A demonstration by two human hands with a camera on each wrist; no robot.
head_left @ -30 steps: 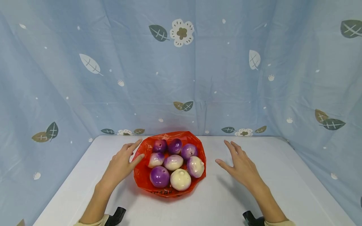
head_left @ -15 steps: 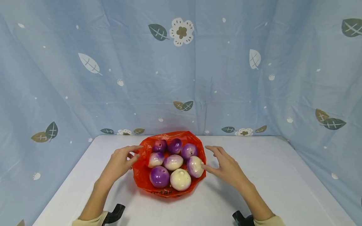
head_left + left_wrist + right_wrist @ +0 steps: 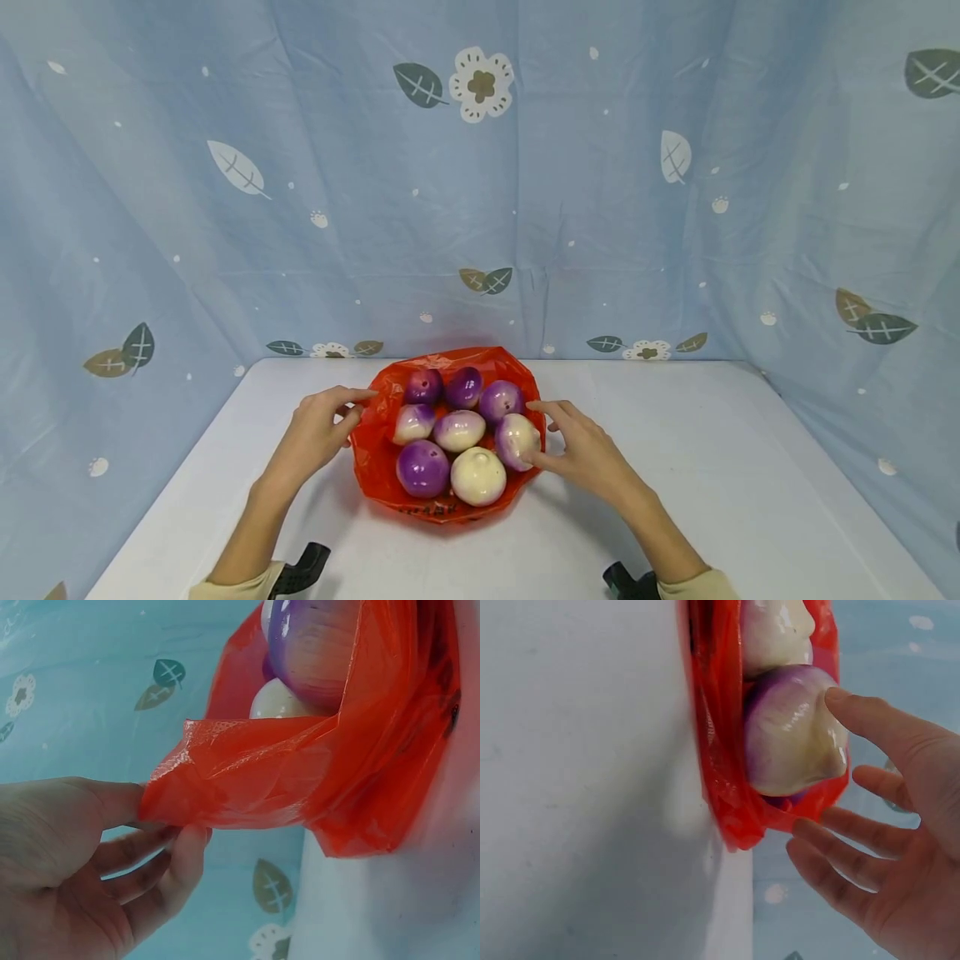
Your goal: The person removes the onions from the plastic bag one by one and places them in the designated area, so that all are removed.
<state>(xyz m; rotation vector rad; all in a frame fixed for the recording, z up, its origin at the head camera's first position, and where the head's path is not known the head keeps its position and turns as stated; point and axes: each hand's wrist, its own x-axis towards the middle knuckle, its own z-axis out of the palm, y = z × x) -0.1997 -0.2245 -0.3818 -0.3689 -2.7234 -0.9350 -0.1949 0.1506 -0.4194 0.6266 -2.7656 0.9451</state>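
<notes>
- Red bag (image 3: 372, 471) on white desk (image 3: 735, 467), mouth up and wide; eight onions (image 3: 460, 432) visible inside, purple and white.
- Left hand (image 3: 318, 429) at the bag's left rim; fingers (image 3: 186, 866) clamped on it, red film folded out toward them.
- Right hand (image 3: 592, 450) beside the right rim; fingers apart, thumb tip at the rightmost onion (image 3: 516, 440); contact cannot be told.
- Blue cloth (image 3: 480, 183) behind, leaf and flower print.
</notes>
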